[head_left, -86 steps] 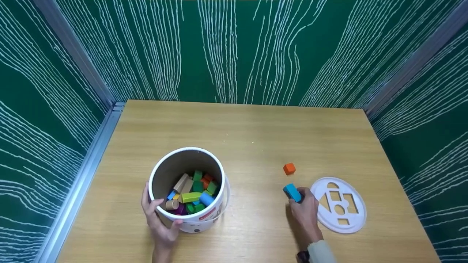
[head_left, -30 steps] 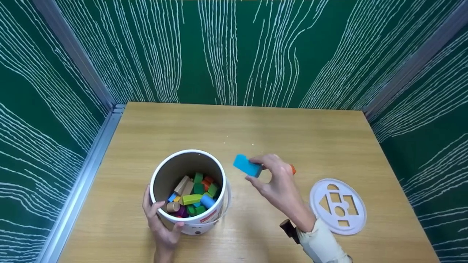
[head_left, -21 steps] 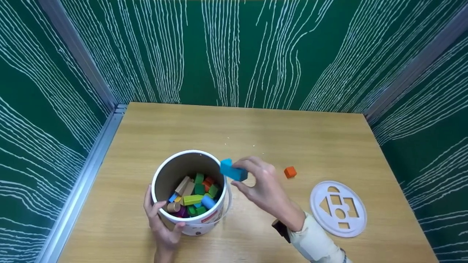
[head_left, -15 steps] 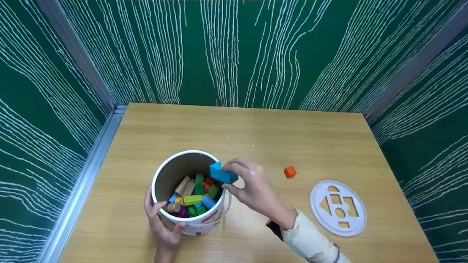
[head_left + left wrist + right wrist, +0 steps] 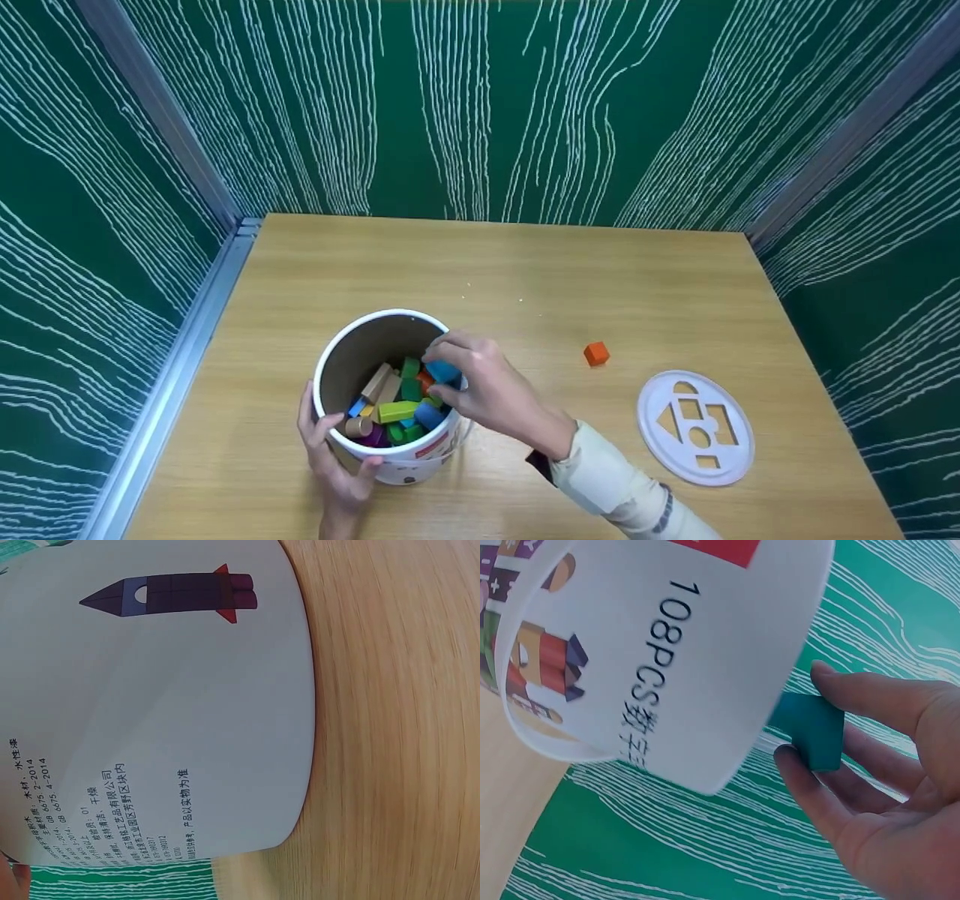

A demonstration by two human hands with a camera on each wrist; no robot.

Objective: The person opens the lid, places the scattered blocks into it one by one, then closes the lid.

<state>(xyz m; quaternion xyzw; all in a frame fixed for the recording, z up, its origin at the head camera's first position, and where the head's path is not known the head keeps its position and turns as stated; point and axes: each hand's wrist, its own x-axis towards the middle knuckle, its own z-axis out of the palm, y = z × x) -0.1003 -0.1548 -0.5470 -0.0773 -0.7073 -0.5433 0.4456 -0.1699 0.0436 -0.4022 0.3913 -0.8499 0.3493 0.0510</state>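
A white bucket [image 5: 409,472] stands on the table, holding a pile of coloured wooden blocks, among them a lime-green block [image 5: 397,411]. My left hand [image 5: 337,476] grips its near left side, one finger over the rim and the thumb against the outside wall. At the right side of the mouth, my right hand [image 5: 491,386] pinches a blue block [image 5: 443,370] between thumb and fingers, just inside the rim. In the right wrist view the notched block [image 5: 821,731] shows between the fingertips beside the bucket's printed wall. The left wrist view is mostly filled by the bucket wall [image 5: 172,690].
An orange cube [image 5: 597,353] lies on the table to the right of the bucket. Beyond it, at the far right, a white lid [image 5: 664,454] with shaped holes lies flat. The bucket's white handle [image 5: 516,716] hangs down its side. Green patterned walls enclose the table.
My right hand has picked the blue block up from beside the lid, carried it left, and lowered it into the bucket's mouth. My left hand has kept its place on the bucket.
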